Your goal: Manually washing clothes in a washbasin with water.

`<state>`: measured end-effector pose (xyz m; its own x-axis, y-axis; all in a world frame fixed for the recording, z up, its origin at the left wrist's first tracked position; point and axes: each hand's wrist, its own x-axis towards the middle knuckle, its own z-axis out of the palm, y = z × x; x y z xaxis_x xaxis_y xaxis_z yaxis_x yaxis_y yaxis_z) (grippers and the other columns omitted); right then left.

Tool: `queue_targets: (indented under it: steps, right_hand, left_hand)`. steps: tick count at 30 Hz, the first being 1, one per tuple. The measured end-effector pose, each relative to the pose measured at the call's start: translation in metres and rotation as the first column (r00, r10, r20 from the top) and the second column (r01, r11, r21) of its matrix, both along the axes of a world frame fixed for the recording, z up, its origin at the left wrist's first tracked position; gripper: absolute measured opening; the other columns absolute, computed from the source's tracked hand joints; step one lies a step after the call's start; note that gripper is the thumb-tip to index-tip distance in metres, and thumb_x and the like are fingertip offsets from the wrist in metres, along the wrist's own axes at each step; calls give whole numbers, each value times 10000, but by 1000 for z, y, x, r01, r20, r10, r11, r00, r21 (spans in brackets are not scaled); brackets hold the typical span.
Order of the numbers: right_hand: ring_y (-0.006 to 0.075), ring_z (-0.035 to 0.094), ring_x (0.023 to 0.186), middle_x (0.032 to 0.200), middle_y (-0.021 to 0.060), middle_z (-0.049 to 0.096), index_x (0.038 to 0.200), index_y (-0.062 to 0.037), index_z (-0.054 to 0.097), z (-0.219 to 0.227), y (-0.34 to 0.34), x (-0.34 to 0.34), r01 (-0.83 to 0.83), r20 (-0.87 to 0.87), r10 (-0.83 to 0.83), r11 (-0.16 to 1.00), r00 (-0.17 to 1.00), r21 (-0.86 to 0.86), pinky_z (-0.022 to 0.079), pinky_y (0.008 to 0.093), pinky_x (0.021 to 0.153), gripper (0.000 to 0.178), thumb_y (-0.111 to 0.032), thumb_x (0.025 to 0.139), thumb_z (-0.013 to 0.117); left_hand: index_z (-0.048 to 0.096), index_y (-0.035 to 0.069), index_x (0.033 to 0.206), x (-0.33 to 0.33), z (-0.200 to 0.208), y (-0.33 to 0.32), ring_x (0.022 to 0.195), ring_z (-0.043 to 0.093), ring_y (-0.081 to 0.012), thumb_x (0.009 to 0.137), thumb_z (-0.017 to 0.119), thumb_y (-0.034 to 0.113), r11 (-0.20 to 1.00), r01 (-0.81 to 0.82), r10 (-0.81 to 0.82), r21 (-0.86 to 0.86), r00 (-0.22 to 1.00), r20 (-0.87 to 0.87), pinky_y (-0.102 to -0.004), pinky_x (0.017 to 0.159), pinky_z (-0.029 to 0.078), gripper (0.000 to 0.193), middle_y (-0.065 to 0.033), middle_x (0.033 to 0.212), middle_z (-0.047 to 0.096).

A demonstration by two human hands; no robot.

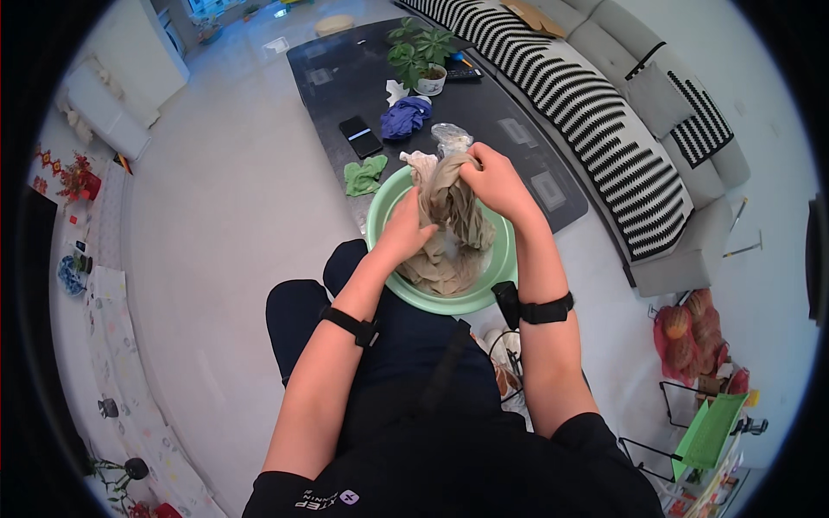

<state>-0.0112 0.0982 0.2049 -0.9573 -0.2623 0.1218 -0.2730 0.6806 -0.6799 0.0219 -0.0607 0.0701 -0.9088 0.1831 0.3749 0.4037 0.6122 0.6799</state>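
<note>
A wet beige cloth (445, 272) lies bunched in a light green basin (386, 279), with one end raised above the rim. My right hand (499, 181) pinches that raised end at the far right side of the basin. At the basin's left side, my left hand (401, 230) is closed around part of the same cloth; the cloth partly hides its fingers. A pale pinkish-white cloth (418, 162) shows at the far rim, behind the beige one. The basin sits between my knees and the near end of a dark table.
On the dark table (328, 82) are a green cloth (364, 175), a phone (359, 136), a bunched purple cloth (404, 117), a clear plastic bag (451, 136) and a potted plant (430, 79). A grey sofa (673, 246) runs along the right. Red net bags (686, 337) stand at the lower right.
</note>
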Motion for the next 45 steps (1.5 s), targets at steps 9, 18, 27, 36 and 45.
queue_targets:
  steps: [9,18,27,36,45]
  right_hand:
    - [126,506,751,828,69,515,898,26,498,-52,21,-10,394,412,-32,363,911,-844,429,269,684,197,-88,817,359]
    - [166,476,941,1006,102,495,1011,-76,489,-99,-25,15,326,484,122,596,867,-734,402,294,792,230,-155,845,351]
    - [369,495,852,907,200,514,923,2,454,-134,-63,32,214,143,-181,942,973,-260,399,409,741,290,-216,745,523]
    - [379,505,828,852,181,498,894,-36,468,-118,-50,30,354,73,-346,910,935,-215,412,445,712,231,-226,768,509]
    - [365,509,851,897,221,531,860,19,542,-154,-16,3,399,121,-388,912,914,-91,409,412,722,325,-292,787,486]
  left_hand:
    - [491,10,1011,9,-10,6,873,504,-324,741,562,187,888,-395,428,-236,897,111,-400,790,385,331,-175,931,521]
    - [425,72,1141,-17,-26,26,893,534,-183,886,350,353,181,-650,-467,738,604,646,-308,785,452,387,-94,1097,498]
    - [407,10,1142,-32,-86,8,1030,495,-264,855,284,90,-152,-507,-747,848,621,237,-409,884,414,323,-159,1132,472]
    - [421,27,1123,-33,-33,26,997,508,-289,848,330,161,-131,-789,-637,601,532,559,-413,851,431,320,-141,1079,494]
    - [432,27,1094,-15,-35,50,961,534,-240,887,312,227,27,-745,-532,667,554,640,-383,802,466,312,-131,1060,506]
